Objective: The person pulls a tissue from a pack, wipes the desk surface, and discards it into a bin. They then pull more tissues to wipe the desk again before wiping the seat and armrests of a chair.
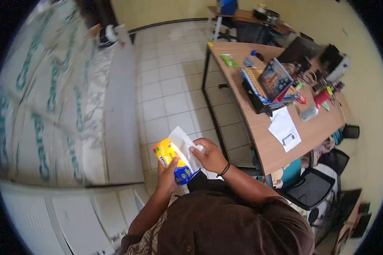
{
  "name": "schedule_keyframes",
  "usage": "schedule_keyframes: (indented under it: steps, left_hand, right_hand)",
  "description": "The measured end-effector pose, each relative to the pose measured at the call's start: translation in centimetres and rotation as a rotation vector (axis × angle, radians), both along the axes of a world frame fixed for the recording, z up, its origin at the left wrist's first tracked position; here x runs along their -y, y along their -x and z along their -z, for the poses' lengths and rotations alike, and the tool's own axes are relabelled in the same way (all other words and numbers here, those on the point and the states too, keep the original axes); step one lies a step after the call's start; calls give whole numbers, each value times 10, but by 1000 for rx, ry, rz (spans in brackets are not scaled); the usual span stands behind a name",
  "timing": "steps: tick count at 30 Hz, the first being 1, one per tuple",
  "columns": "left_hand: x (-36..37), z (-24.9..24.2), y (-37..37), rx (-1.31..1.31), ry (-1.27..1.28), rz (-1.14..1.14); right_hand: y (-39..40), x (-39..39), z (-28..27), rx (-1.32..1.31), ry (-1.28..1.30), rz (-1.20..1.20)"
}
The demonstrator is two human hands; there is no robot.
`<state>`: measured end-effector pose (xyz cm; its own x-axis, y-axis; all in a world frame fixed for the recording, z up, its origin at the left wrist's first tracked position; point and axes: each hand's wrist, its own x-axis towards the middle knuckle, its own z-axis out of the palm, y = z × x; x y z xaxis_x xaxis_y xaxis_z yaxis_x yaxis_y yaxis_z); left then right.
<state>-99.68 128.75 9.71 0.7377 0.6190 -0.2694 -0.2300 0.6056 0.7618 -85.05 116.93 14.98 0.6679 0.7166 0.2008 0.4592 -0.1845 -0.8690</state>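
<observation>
A yellow and blue packet (169, 155) is held in front of the body, above the tiled floor. My left hand (167, 175) grips its lower left side, with the thumb across the front. White tissue (184, 144) lies against the packet's right side and sticks up past its top edge. The fingers of my right hand (209, 155) are closed on this tissue, and a dark band circles that wrist. Whether the tissue is partly inside the packet cannot be made out.
A wooden desk (259, 148) at the right holds books (276, 80), papers (285, 127), a pink bottle (323, 96) and cables. Mesh chairs (311, 188) stand beside it. Plastic-wrapped material (51, 93) lies at the left, above white lockers (78, 216).
</observation>
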Motion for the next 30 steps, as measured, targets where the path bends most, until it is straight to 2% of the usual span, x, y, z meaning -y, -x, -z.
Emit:
schedule_keyframes:
  steps: [2,3,4,6,8,10,12,14,16,17,18,20,21,23,25,26,28,30]
  left_hand:
    - [-24,19,-28,-65,-39,32]
    - [-37,20,-44,-71,11,31]
    - [-53,23,-59,-82,-3,81]
    - [-89,25,-87,-108,92,121]
    - [-118,14,-115,-141,39,155]
    - [-159,18,-136,-158,61,213]
    - [-184,6,-164,-184,39,190]
    - [-206,4,-184,-213,28,150]
    - [-229,12,-201,-193,213,107]
    - [-242,17,-209,-222,215,143]
    - [-255,23,-219,-236,215,159]
    - [-281,33,-238,-298,252,245]
    - [-288,29,-253,-377,187,238]
    - [-315,38,-278,-377,216,281]
    - [-337,31,-312,-341,199,341]
    - [-355,34,-329,-337,202,361]
    - [-387,38,-364,-451,196,418]
    - [-412,33,-400,-406,189,472]
  right_hand:
    - [-33,-3,-1,-161,-39,-65]
    - [-50,-6,14,-297,-52,-19]
    - [-71,-7,29,-306,-71,29]
    - [-113,3,61,-222,-114,268]
    - [-160,37,123,-102,-81,575]
    - [-190,87,136,128,218,909]
    - [-217,134,174,243,104,1341]
    - [-228,206,219,336,323,1647]
    - [-222,302,306,-210,-124,1865]
    - [-211,265,269,-111,290,1956]
    - [-201,213,208,-29,718,2043]
    - [-197,198,216,-78,818,2032]
    - [-198,188,217,-29,885,1993]
    - [-205,173,234,21,948,1962]
    - [-218,172,286,136,244,2090]
    - [-225,157,282,145,246,2109]
    - [-243,119,263,511,957,1953]
    - [-275,84,237,-178,613,2008]
